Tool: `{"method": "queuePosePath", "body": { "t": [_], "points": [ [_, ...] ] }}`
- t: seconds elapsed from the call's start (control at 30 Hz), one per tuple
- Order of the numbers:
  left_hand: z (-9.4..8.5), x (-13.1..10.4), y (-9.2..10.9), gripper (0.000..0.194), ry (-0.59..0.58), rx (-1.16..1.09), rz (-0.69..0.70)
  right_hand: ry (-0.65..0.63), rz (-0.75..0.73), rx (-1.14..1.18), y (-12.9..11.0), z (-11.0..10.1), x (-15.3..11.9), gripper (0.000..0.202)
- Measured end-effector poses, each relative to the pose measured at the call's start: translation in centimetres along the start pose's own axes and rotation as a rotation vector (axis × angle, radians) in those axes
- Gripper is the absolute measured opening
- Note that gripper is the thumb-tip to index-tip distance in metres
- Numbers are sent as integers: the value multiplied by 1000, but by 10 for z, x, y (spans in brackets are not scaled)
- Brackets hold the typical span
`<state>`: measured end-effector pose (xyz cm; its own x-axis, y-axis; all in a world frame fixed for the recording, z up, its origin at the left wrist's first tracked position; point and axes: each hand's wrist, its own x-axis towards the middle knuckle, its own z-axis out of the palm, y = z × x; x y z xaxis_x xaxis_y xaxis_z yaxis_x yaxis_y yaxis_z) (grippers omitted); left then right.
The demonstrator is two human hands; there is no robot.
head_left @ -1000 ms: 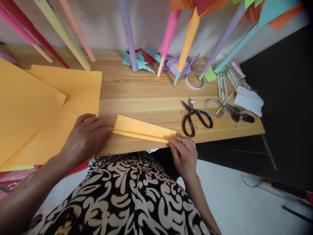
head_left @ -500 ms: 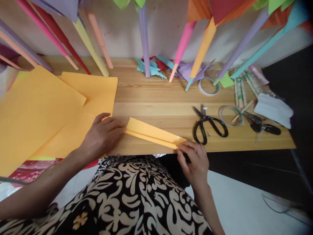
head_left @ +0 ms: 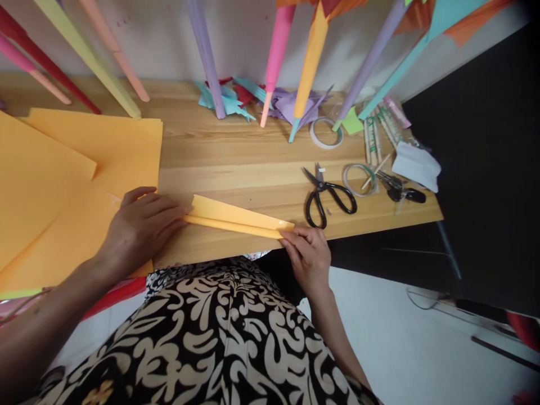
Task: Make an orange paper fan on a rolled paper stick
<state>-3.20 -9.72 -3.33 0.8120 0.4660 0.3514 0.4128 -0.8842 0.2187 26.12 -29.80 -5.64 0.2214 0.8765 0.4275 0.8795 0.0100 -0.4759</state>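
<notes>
At the bottom of the frame, nearest the eye, is a patterned garment [head_left: 236, 326]. Just beyond it, at the centre, the orange paper strip [head_left: 242, 216] lies along the near edge of the table [head_left: 219, 169], its near side curled into a thin roll and its far side flat. The right hand [head_left: 310, 256] pinches the strip's right end between thumb and fingers. The left hand [head_left: 141, 225] has its fingertips on the left end; its thumb is hidden, so I cannot tell whether it grips or only presses.

Compared with a second ago, the flat part looks slightly narrower, while both hands keep to the ends. The rolling seems to have gone a little further, with some flat paper left to take up. The whole view has also swung, which is only the head turning.

Large orange sheets [head_left: 54, 191] fill the left of the frame, partly under the left hand. Right of centre lie black-handled scissors [head_left: 321, 186], beyond them a tape roll [head_left: 327, 145]. Across the top, coloured paper tubes [head_left: 206, 62] lean at the wall [head_left: 240, 34].
</notes>
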Motion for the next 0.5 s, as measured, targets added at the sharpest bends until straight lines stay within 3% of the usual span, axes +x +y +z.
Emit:
{"method": "queuePosePath", "body": {
  "t": [0.1,0.27,0.5],
  "points": [
    [-1,5,1,6,-1,-9,-8,-16,22,-20,0,0,1,15],
    [-1,10,4,16,38,-50,-11,-20,-1,-47,3,-1,1,4],
    [2,17,2,25,17,-62,-50,1,-40,-53,5,1,1,8]
  ]
}}
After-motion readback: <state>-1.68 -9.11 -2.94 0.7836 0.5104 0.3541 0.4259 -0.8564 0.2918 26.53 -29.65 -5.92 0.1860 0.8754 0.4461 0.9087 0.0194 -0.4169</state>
